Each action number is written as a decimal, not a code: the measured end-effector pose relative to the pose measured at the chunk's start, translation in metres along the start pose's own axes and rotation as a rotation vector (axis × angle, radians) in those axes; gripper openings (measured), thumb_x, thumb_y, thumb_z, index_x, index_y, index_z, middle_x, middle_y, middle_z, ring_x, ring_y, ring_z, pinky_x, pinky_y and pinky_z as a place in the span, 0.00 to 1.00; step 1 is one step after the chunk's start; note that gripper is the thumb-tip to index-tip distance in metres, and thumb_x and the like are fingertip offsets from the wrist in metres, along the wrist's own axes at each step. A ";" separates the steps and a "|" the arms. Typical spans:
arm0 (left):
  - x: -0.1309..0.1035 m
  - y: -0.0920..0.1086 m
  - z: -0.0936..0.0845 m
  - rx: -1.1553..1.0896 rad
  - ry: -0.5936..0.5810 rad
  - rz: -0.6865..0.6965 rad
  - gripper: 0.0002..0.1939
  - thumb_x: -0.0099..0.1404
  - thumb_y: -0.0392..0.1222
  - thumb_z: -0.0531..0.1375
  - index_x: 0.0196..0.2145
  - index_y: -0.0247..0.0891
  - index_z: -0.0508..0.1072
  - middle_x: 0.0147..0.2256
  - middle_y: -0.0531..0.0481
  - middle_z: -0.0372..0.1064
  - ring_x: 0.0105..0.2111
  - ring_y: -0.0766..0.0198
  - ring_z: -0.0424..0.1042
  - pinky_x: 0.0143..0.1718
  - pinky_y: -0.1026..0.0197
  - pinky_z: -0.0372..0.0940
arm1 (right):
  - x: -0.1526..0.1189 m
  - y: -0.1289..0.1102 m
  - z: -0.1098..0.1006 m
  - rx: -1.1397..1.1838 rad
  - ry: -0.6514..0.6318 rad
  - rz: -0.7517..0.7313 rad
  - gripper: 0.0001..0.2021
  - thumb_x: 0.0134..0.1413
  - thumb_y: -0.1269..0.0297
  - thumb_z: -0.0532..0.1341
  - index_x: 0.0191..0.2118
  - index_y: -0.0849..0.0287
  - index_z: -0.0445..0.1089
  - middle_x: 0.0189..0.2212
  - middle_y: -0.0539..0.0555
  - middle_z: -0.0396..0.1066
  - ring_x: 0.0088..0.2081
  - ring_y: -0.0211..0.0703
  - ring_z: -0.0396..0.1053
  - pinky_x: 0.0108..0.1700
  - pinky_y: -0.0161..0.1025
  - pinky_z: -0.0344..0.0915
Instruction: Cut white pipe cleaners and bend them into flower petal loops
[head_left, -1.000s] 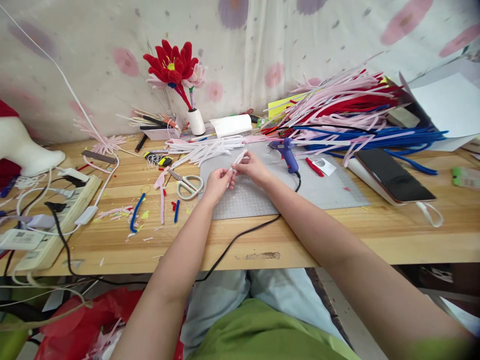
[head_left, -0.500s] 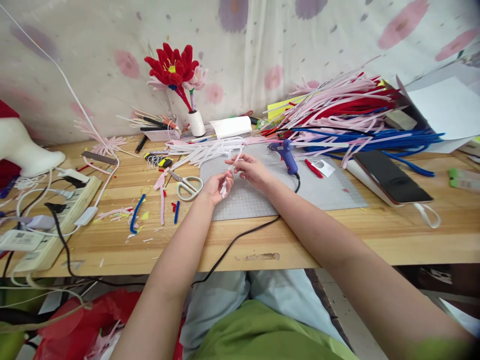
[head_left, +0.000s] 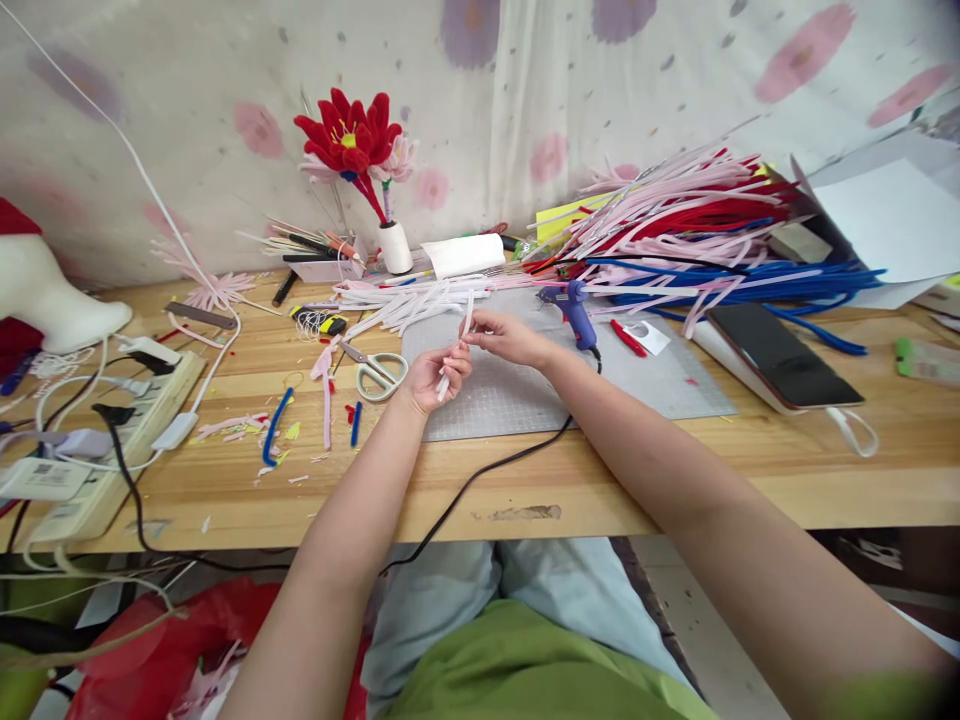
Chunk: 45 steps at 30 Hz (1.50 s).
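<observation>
Left arm: reaches up over the front edge of the table [head_left: 637, 490], slanting inward, elbow only slightly bent.
Left hand: [head_left: 441, 376] just above the near-left corner of the grey cutting mat [head_left: 525, 400], palm turned up and inward, fingers curled well in around a few white fuzzy strips [head_left: 444, 386].
Right arm: crosses the front edge from the right on a long slant, the forearm low over the mat's near edge, the wrist almost straight.
Right hand: [head_left: 504, 338] back uppermost, thumb and forefinger brought together at the strips just above the left hand; the other fingers are bent and partly hidden.
White fuzzy strips: between the two hands, over the left part of the mat, tilted; one end rises past the right fingertips, other ends poke out below the left fingers. How many there are cannot be told.
Scissors: [head_left: 379, 375] just beside the left hand, off the mat's left edge, blades toward the back left corner of the table.
White bundle: [head_left: 420, 300] lies behind the hands, overlapping the mat's back left corner.
Glue gun: [head_left: 576, 312] right of the right hand, near the mat's back edge, its black cord [head_left: 480, 475] running off the table's front edge.
</observation>
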<state>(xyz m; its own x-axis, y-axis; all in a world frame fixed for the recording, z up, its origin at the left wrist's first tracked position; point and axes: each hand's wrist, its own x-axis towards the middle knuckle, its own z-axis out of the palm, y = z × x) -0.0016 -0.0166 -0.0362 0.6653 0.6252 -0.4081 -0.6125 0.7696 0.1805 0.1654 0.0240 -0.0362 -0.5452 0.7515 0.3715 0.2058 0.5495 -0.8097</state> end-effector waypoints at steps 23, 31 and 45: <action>0.020 -0.021 0.006 1.761 0.664 1.152 0.06 0.60 0.40 0.56 0.26 0.39 0.66 0.32 0.42 0.69 0.45 0.54 0.67 0.39 0.61 0.56 | 0.016 -0.018 0.001 -0.525 0.073 0.344 0.05 0.50 0.68 0.56 0.27 0.62 0.66 0.29 0.55 0.69 0.32 0.40 0.62 0.34 0.36 0.55; 0.022 -0.015 0.007 1.029 0.460 0.841 0.05 0.60 0.36 0.56 0.26 0.36 0.67 0.22 0.52 0.68 0.24 0.67 0.69 0.30 0.65 0.63 | 0.005 -0.021 -0.008 -0.011 0.410 0.211 0.22 0.41 0.66 0.65 0.46 0.57 0.65 0.48 0.56 0.62 0.29 0.33 0.63 0.31 0.35 0.63; 0.004 -0.009 0.015 0.595 0.251 0.405 0.06 0.61 0.32 0.54 0.28 0.32 0.69 0.20 0.53 0.66 0.18 0.73 0.66 0.23 0.69 0.66 | 0.006 -0.025 -0.013 -0.409 -0.012 0.013 0.06 0.52 0.64 0.57 0.30 0.60 0.69 0.31 0.54 0.70 0.40 0.44 0.60 0.46 0.41 0.55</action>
<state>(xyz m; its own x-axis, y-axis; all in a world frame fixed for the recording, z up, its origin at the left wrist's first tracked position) 0.0134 -0.0186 -0.0258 0.2772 0.8801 -0.3854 -0.4074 0.4710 0.7824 0.1674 0.0195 -0.0074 -0.5494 0.7565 0.3548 0.5176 0.6415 -0.5661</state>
